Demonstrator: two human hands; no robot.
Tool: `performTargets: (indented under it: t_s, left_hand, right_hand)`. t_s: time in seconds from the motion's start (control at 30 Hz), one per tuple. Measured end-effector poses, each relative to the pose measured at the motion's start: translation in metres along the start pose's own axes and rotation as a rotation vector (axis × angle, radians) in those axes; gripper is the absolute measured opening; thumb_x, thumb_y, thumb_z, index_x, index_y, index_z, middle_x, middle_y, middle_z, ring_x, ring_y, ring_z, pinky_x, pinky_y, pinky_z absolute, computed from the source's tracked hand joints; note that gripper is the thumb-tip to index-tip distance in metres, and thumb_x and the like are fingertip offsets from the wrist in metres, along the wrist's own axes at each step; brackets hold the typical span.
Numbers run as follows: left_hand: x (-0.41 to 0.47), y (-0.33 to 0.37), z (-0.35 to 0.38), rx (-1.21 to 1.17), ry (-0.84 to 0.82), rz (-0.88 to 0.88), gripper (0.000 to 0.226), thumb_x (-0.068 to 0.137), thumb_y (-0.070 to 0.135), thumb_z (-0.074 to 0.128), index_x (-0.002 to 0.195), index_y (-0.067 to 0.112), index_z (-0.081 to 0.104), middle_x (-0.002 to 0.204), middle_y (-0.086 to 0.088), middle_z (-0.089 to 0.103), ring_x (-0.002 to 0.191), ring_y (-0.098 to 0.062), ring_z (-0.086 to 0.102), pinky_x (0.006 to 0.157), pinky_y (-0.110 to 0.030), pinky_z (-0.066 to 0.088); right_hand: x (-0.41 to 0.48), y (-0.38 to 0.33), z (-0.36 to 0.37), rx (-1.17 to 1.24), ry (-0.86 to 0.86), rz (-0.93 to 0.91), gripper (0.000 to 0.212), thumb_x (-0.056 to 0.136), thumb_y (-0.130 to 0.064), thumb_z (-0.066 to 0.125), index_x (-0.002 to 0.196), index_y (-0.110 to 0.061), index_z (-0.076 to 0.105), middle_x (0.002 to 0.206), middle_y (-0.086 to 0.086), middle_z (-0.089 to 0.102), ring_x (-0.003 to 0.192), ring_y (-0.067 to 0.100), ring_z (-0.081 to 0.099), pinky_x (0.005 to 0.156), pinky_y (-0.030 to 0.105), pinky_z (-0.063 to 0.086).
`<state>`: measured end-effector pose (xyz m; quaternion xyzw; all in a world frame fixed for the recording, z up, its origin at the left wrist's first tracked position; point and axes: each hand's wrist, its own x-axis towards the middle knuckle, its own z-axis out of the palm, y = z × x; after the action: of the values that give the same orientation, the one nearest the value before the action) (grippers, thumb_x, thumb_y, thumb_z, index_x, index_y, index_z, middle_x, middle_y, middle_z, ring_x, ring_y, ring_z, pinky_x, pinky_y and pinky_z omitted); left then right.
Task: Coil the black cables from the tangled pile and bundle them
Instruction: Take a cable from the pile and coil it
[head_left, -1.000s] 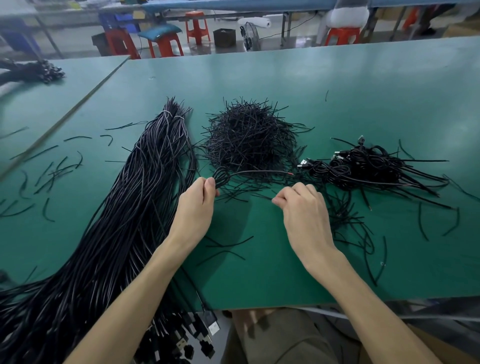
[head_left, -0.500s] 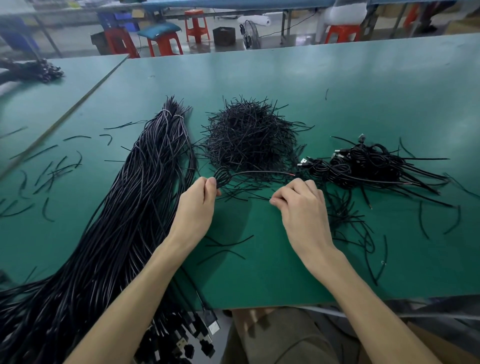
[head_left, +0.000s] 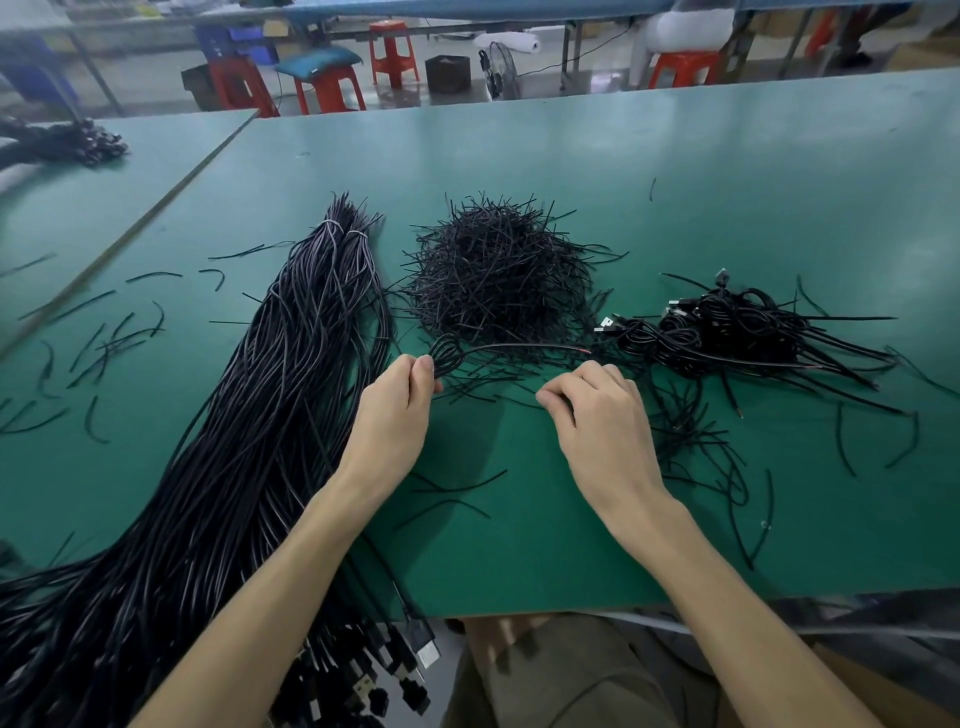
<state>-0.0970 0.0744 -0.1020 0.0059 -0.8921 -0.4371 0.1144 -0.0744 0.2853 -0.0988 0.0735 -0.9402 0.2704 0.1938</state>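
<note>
My left hand (head_left: 394, 410) pinches a small coil of black cable (head_left: 450, 351) between thumb and fingers; the cable's loose end runs right to a red tip. My right hand (head_left: 597, 415) hovers low over the green table (head_left: 519, 545) with its fingers curled at a thin black tie near the fingertips; whether it holds the tie I cannot tell. A long bundle of uncoiled black cables (head_left: 249, 441) lies to the left and hangs over the front edge. A mound of short black ties (head_left: 493, 275) sits behind my hands. Coiled, bundled cables (head_left: 727, 332) lie at the right.
Loose short ties (head_left: 104, 343) are scattered left and right on the table. USB plugs (head_left: 415, 644) dangle off the front edge. A second green table (head_left: 78, 208) adjoins at the left. Red stools (head_left: 327, 88) and a fan stand beyond the far edge.
Almost nothing has moved. My right hand has crept slightly left, toward the left hand, while the left hand keeps the coil in place.
</note>
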Motion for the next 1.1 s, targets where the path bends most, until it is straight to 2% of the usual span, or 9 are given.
performTargets:
  t_s: [0.13, 0.3, 0.4, 0.53, 0.7, 0.83, 0.97, 1.03, 1.1]
  left_hand:
    - [-0.001, 0.003, -0.001, -0.02, -0.008, 0.026, 0.04, 0.111, 0.034, 0.035, 0.081, 0.019, 0.057, 0.077, 0.015, 0.059, 0.07, 0.011, 0.057, 0.059, -0.008, 0.038]
    - [-0.001, 0.01, 0.0, -0.236, -0.124, 0.038, 0.043, 0.112, 0.027, 0.037, 0.079, 0.004, 0.052, 0.055, 0.016, 0.049, 0.048, -0.001, 0.041, 0.049, -0.015, 0.034]
    - [-0.004, 0.012, 0.001, -0.347, -0.213, 0.037, 0.041, 0.112, 0.027, 0.036, 0.074, 0.016, 0.044, 0.052, 0.016, 0.044, 0.046, -0.003, 0.032, 0.046, -0.017, 0.029]
    - [-0.004, 0.012, 0.001, -0.35, -0.219, 0.058, 0.043, 0.112, 0.028, 0.037, 0.07, 0.021, 0.044, 0.054, 0.014, 0.039, 0.047, -0.004, 0.031, 0.046, -0.018, 0.027]
    - [-0.004, 0.014, -0.001, -0.305, -0.196, 0.058, 0.043, 0.111, 0.026, 0.042, 0.069, 0.016, 0.043, 0.055, 0.014, 0.039, 0.051, -0.006, 0.032, 0.049, -0.02, 0.028]
    - [-0.007, 0.019, -0.007, -0.472, -0.232, -0.065, 0.046, 0.11, 0.023, 0.043, 0.064, 0.021, 0.043, 0.054, 0.013, 0.035, 0.047, -0.007, 0.028, 0.044, -0.019, 0.025]
    - [-0.009, 0.022, -0.011, -0.512, -0.292, -0.13, 0.051, 0.107, 0.021, 0.044, 0.06, 0.022, 0.065, 0.052, 0.011, 0.034, 0.046, -0.007, 0.025, 0.042, -0.019, 0.022]
    - [-0.009, 0.021, -0.011, -0.449, -0.248, -0.102, 0.046, 0.105, 0.017, 0.046, 0.067, 0.003, 0.066, 0.049, 0.01, 0.041, 0.042, -0.006, 0.028, 0.041, -0.02, 0.023]
    - [-0.009, 0.02, -0.01, -0.407, -0.207, -0.065, 0.048, 0.103, 0.017, 0.047, 0.058, 0.007, 0.063, 0.045, 0.009, 0.046, 0.039, -0.005, 0.031, 0.04, -0.02, 0.024]
  right_hand:
    - [-0.004, -0.006, -0.004, 0.149, 0.005, -0.036, 0.013, 0.097, -0.02, 0.068, 0.097, -0.011, 0.076, 0.09, -0.003, 0.062, 0.09, 0.017, 0.056, 0.094, 0.037, 0.044]
    - [0.002, -0.033, 0.0, 0.63, -0.013, 0.138, 0.005, 0.092, -0.025, 0.075, 0.088, -0.022, 0.077, 0.08, -0.01, 0.071, 0.079, 0.006, 0.065, 0.074, 0.012, 0.046]
    - [0.007, -0.046, 0.013, 0.84, -0.084, 0.31, 0.007, 0.091, -0.025, 0.075, 0.088, -0.019, 0.077, 0.074, -0.003, 0.074, 0.065, 0.007, 0.067, 0.068, 0.023, 0.054]
    - [0.003, -0.049, 0.026, 0.905, -0.087, 0.365, 0.01, 0.091, -0.026, 0.075, 0.087, -0.017, 0.076, 0.076, -0.001, 0.075, 0.064, 0.01, 0.068, 0.069, 0.03, 0.058]
    - [-0.002, -0.046, 0.029, 0.967, -0.099, 0.341, 0.01, 0.091, -0.024, 0.076, 0.091, -0.014, 0.073, 0.083, 0.003, 0.076, 0.077, 0.018, 0.071, 0.068, 0.03, 0.059]
    - [-0.002, -0.046, 0.026, 1.149, -0.178, 0.301, 0.027, 0.09, -0.017, 0.077, 0.112, -0.013, 0.062, 0.086, 0.008, 0.073, 0.071, 0.019, 0.064, 0.065, 0.026, 0.053]
    - [-0.001, -0.046, 0.025, 1.177, -0.293, 0.141, 0.052, 0.093, -0.009, 0.073, 0.137, -0.031, 0.057, 0.088, 0.025, 0.063, 0.069, 0.022, 0.054, 0.062, 0.036, 0.052]
    - [-0.002, -0.047, 0.026, 1.129, -0.313, 0.092, 0.05, 0.095, -0.009, 0.07, 0.138, -0.032, 0.058, 0.085, 0.017, 0.064, 0.069, 0.019, 0.054, 0.059, 0.033, 0.051]
    - [-0.003, -0.048, 0.028, 1.092, -0.33, 0.082, 0.041, 0.096, -0.01, 0.069, 0.133, -0.028, 0.063, 0.087, -0.005, 0.07, 0.074, 0.011, 0.059, 0.06, 0.027, 0.051]
